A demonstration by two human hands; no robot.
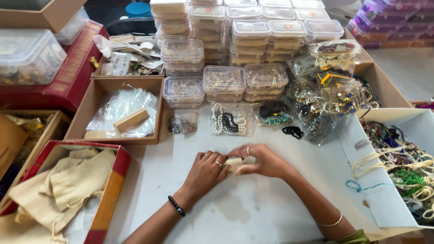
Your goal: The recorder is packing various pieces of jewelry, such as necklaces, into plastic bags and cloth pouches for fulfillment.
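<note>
Both hands meet at the near middle of the white table [280, 212], clamped together on one small cream block [234, 163]. The left hand [205, 171] closes its grip on the block's left end, fingers curled over the top; the right hand [262, 161] pinches the right end, thumb below and fingers above. The block lies just above the table surface between them; whether it touches the table cannot be told.

Just beyond the hands, clear bags lie in a row: one with dark beads [183, 124], one with a pearl and black bead string [228, 121], one with teal beads [274, 113]. Farther off stand stacks of clear plastic boxes [224, 81] of small jewellery. To the right, a heap of filled bags [327, 95] lies beside a white open box [379, 199] of tangled necklaces and cords. To the left, a cardboard tray [97, 97] holds crumpled plastic and a cream wooden piece [131, 120]; nearer, a red-edged box [110, 194] holds beige cloth pouches [68, 185].
</note>
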